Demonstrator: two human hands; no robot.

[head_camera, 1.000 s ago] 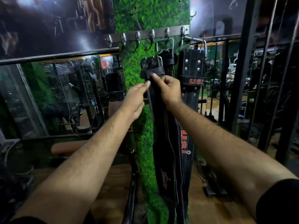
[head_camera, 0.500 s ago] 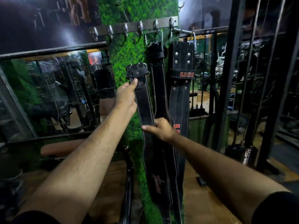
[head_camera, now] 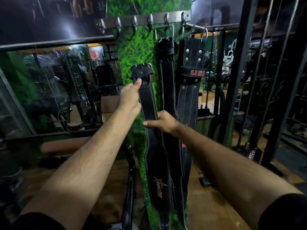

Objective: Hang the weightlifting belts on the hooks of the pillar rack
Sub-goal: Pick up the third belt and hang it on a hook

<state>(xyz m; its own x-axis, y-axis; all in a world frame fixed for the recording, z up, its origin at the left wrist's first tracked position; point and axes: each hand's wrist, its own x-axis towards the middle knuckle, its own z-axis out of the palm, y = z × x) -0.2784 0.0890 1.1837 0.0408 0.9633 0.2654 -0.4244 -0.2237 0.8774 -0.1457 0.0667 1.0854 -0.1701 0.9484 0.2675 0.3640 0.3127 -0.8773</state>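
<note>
A hook rail (head_camera: 142, 19) is fixed across the top of the pillar (head_camera: 137, 52). Two belts are hung from its right-hand hooks: one (head_camera: 167, 77) in the middle, another (head_camera: 192, 63) to its right. A third belt (head_camera: 147, 100) is held before the pillar, left of these and below the hooks, by the left hand (head_camera: 130, 97) near the buckle and the right hand (head_camera: 163, 122) lower down.

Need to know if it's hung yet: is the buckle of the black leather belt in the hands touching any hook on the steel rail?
Apart. The head view shows the buckle well below the hooks, green pillar between.
</note>
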